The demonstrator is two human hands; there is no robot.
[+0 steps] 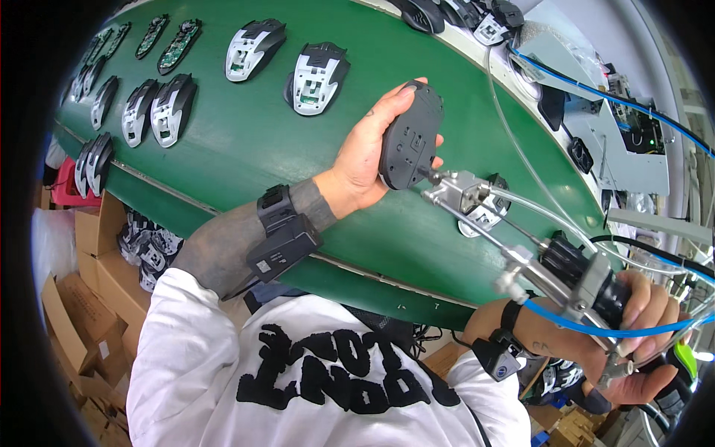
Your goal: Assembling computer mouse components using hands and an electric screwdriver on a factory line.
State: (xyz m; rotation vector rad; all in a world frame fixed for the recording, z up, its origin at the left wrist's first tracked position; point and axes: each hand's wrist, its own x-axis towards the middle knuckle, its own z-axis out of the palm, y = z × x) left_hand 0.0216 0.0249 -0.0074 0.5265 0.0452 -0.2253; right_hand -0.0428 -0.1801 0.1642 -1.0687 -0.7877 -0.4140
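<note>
My left hand (363, 155) is wrapped round a dark computer mouse (410, 138), its flat underside turned up. My right hand (646, 328) grips the black handle of an automatic-feed screwdriver (573, 268), which has a metal head, a clear tube and a blue hose. The screwdriver's tip meets the lower right end of the mouse's underside; whether a screw is there cannot be made out. Behind the screwdriver head, a partly hidden mouse body (484, 216) lies on the green work surface (395, 246).
Half-assembled grey-and-black mice (316, 78) and green circuit boards (179, 48) lie across the far left. More mice (477, 18) sit on the back ledge. Cardboard boxes (89, 320) with parts stand at left. Hoses (514, 141) hang at right, near a white machine (633, 164).
</note>
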